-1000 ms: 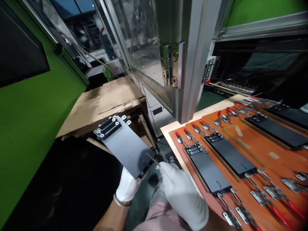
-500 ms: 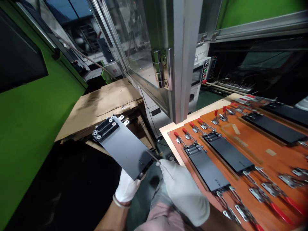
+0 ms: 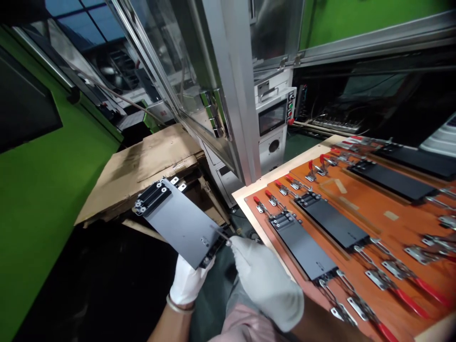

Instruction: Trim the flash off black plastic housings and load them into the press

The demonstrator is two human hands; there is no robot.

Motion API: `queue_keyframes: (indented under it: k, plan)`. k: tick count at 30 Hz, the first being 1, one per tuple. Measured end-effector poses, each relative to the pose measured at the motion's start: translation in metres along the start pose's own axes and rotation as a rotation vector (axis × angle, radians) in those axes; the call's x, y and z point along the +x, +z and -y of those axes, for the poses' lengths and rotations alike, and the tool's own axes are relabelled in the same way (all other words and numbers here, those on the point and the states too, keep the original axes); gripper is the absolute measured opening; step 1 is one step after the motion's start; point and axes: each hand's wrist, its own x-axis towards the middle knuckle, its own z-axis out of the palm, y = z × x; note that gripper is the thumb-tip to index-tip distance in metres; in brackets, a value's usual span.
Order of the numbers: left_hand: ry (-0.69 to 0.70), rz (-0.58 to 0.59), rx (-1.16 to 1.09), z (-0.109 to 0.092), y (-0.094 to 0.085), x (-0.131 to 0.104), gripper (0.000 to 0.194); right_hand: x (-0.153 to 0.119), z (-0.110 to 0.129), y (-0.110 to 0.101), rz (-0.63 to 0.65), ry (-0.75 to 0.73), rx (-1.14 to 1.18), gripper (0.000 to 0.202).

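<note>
In a white glove, my left hand (image 3: 188,282) grips the lower end of a flat dark-grey panel (image 3: 181,225), with its thumb and fingers partly hidden beneath. The panel is tilted and held up in the air. Black ribbed parts with round metal ends sit at its far end, beside two small metal tabs. My right hand (image 3: 265,278), also gloved, is closed around a thin metal rod-like tool (image 3: 223,232). The tool's tip reaches over the panel's right edge; whether it touches cannot be made out.
At right, an orange fixture board (image 3: 356,289) carries several similar panels (image 3: 302,247) held by red-handled toggle clamps (image 3: 406,299). A cardboard-topped table (image 3: 142,161) stands ahead on the left. An aluminium-framed door (image 3: 242,95) juts down ahead, and a green machine (image 3: 53,190) stands left.
The camera view has shifted slightly, so the door and board appear further left. The panel has tilted a little, and small marks near its lower end are now uncovered. Both grips stay the same.
</note>
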Motion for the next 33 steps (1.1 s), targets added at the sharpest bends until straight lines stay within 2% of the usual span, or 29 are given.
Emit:
queue_keyframes:
  k: [3,9,12,14,16,19,23,26,28,30,33]
  plan:
    - [0.014,0.001,0.049,0.006,0.002,-0.002,0.017,0.001,0.001,0.0,-0.011,-0.077,-0.082,0.036]
    - [0.097,-0.011,0.136,0.009,0.003,-0.001,0.018,-0.008,0.005,0.006,-0.186,-0.217,-0.219,0.027]
    - [0.087,-0.029,0.154,0.009,0.005,-0.001,0.017,-0.016,0.011,0.015,-0.355,-0.272,-0.272,0.022]
    - [0.052,-0.037,0.14,0.009,0.008,-0.001,0.016,-0.021,0.015,0.021,-0.462,-0.294,-0.319,0.026]
    - [-0.039,-0.046,0.068,0.007,0.01,-0.001,0.016,-0.025,0.018,0.025,-0.506,-0.295,-0.323,0.026]
    - [-0.144,-0.05,-0.026,0.004,0.009,-0.001,0.02,-0.026,0.019,0.025,-0.499,-0.303,-0.267,0.023]
    - [-0.141,-0.021,-0.001,-0.001,0.006,0.003,0.013,-0.025,0.021,0.027,-0.499,-0.324,-0.324,0.028]
    - [-0.275,-0.025,-0.19,-0.008,0.005,0.007,0.007,-0.028,0.027,0.028,-0.521,-0.25,-0.288,0.026]
    - [-0.348,-0.04,-0.304,-0.012,0.002,0.009,0.009,-0.028,0.028,0.023,-0.407,-0.192,-0.176,0.02]
    - [-0.432,-0.031,-0.421,-0.015,-0.003,0.009,0.01,-0.024,0.023,0.01,-0.187,-0.157,-0.047,0.022]
    - [-0.678,0.067,-0.812,-0.017,-0.014,0.006,0.014,-0.01,0.004,-0.017,0.073,-0.164,0.1,0.033]
